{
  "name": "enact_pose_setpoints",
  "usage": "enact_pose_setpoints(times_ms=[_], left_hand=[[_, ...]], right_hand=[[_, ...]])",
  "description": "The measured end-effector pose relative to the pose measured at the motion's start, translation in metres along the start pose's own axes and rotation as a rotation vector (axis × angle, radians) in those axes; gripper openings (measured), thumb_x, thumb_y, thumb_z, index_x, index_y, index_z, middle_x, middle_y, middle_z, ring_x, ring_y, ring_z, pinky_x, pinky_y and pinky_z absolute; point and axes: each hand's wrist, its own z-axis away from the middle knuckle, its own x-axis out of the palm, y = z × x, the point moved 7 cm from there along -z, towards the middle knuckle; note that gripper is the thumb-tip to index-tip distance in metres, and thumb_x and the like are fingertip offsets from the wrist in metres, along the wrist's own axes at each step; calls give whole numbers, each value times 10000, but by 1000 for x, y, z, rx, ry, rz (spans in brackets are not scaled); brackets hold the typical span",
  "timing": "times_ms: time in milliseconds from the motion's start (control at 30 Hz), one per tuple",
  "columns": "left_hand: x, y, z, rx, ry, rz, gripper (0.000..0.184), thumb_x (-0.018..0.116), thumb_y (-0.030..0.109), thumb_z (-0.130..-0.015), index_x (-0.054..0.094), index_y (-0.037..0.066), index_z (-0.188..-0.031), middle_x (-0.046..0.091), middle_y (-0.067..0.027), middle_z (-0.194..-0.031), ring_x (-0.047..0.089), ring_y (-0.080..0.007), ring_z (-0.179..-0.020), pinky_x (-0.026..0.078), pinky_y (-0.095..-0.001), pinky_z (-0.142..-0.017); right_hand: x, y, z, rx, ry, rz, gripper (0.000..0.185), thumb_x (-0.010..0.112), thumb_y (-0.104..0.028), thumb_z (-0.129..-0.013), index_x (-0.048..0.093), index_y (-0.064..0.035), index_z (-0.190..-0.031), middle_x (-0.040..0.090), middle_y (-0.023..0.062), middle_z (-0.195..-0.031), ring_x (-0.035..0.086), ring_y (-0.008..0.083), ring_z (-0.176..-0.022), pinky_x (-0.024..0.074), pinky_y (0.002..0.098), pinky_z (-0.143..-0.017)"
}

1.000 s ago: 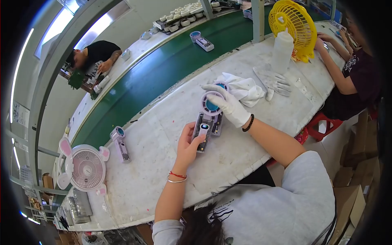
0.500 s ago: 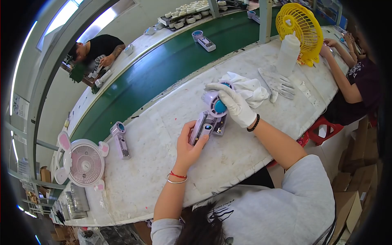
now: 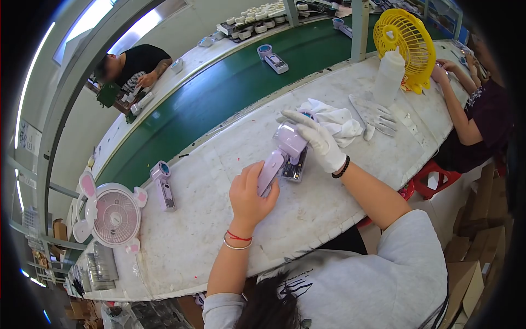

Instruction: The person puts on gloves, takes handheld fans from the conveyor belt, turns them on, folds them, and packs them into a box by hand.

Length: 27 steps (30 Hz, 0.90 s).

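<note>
Bare and wrapped round the handle of a purple handheld fan, my left hand is closed. The fan is tilted, its smooth back turned up. My right hand, in a white glove, is closed on the fan's round head. Under and just right of this fan lies a second handheld fan, its inner parts bare and its head partly hidden by the glove. A white cloth lies beyond my right hand, with an empty white glove beside it.
A third purple fan and a rabbit-eared fan stand or lie at left. Another fan lies on the green conveyor. A white bottle and yellow fan are at right. Two people sit nearby.
The held fan has been turned over, from its display and open side showing to its smooth back showing. My left hand has rolled with it, and my right hand has stayed at its head.
</note>
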Motion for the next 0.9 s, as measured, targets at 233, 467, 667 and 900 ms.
enact_pose_setpoints(times_ms=[233,467,667,900], left_hand=[[44,-23,30,-836,-536,1511,425,416,281,-959,524,-49,-1203,654,-152,-936,623,-170,-684,493,-260,-519],[41,-37,29,-1108,-187,1519,575,366,381,-951,401,-36,-1345,607,-251,-1086,599,-247,-651,416,-271,-474],[43,-44,29,-1029,-352,1615,616,357,407,-931,402,-60,-1330,581,-331,-1067,563,-262,-538,433,-259,-435],[37,-46,28,-1037,-376,1644,720,368,527,-895,445,-73,-1287,622,-313,-972,553,-230,-473,425,-251,-417]], right_hand=[[13,-15,6,26,-11,367,539,621,-240,-864,455,-48,-1339,537,82,-1259,486,173,-1184,358,314,-1034],[-30,24,-4,228,190,196,395,479,-340,-956,618,-21,-1142,623,69,-1063,600,127,-872,476,239,-669],[-15,10,0,257,81,256,448,511,-395,-935,576,-50,-1214,601,52,-1100,604,95,-765,464,200,-473],[5,5,2,218,-155,348,609,679,-303,-839,451,-75,-1356,515,73,-1252,516,150,-1104,481,259,-866]])
